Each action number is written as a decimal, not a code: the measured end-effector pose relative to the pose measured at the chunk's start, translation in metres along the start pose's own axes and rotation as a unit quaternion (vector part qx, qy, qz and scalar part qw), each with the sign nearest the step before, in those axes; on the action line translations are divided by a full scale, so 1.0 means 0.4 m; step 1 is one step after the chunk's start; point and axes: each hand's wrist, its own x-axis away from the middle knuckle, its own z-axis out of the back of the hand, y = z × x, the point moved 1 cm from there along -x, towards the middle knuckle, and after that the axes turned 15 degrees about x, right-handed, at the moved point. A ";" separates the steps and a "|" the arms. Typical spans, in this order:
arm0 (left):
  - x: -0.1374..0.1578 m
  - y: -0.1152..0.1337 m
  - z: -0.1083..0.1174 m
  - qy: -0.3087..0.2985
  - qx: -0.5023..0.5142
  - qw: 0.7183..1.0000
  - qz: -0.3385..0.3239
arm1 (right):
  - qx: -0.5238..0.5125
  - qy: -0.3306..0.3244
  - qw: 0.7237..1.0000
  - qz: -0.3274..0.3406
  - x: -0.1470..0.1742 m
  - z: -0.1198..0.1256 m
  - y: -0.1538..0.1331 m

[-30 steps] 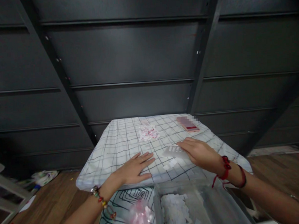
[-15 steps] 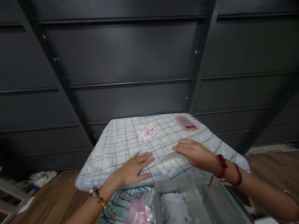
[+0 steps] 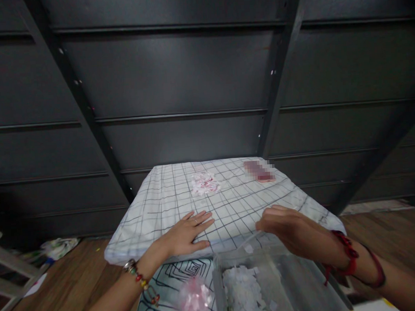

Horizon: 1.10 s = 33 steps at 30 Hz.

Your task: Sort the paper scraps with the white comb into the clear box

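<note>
While the left hand [image 3: 190, 233] is laid palm down on a white cloth with a dark grid pattern [image 3: 171, 194], its fingers spread and relaxed, a thin, translucent plastic plate [image 3: 250, 239] is pinched in the curled fingers of the right hand [image 3: 284, 225]. In the head view, the plate is seen nearly edge-on, sloped down to the left of the right hand and partly covered by it. Just below the plate, a small white square scrap [image 3: 248, 249] is seen near the far rim of a cloudy grey plastic box [image 3: 218, 285]; whether it is touched by the plate cannot be told. The box is set below the right hand, and many similar pale flakes [image 3: 242, 288] are heaped in its left part. That far rim is interposed between the plate and the heap. Nearer the body than the left hand, a crinkled clear bag with pink contents [image 3: 194, 297] is placed on a pale teal cloth with black lines [image 3: 172, 274]. Beyond the left hand, a loose pile of white and pink bits [image 3: 205, 183] is gathered; beyond the right hand, a flat pink phone-like object [image 3: 260, 172], partly blurred, is laid.
</note>
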 end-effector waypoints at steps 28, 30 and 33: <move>0.020 -0.194 0.047 0.165 -0.077 0.951 0.251 | 0.092 0.010 0.994 -0.062 -0.337 -0.191 0.078; 0.020 -0.193 0.046 0.166 -0.075 0.950 0.252 | 0.096 0.012 0.993 -0.064 -0.342 -0.194 0.070; 0.020 -0.197 0.045 0.170 -0.074 0.951 0.249 | 0.109 0.009 0.992 -0.062 -0.344 -0.192 0.061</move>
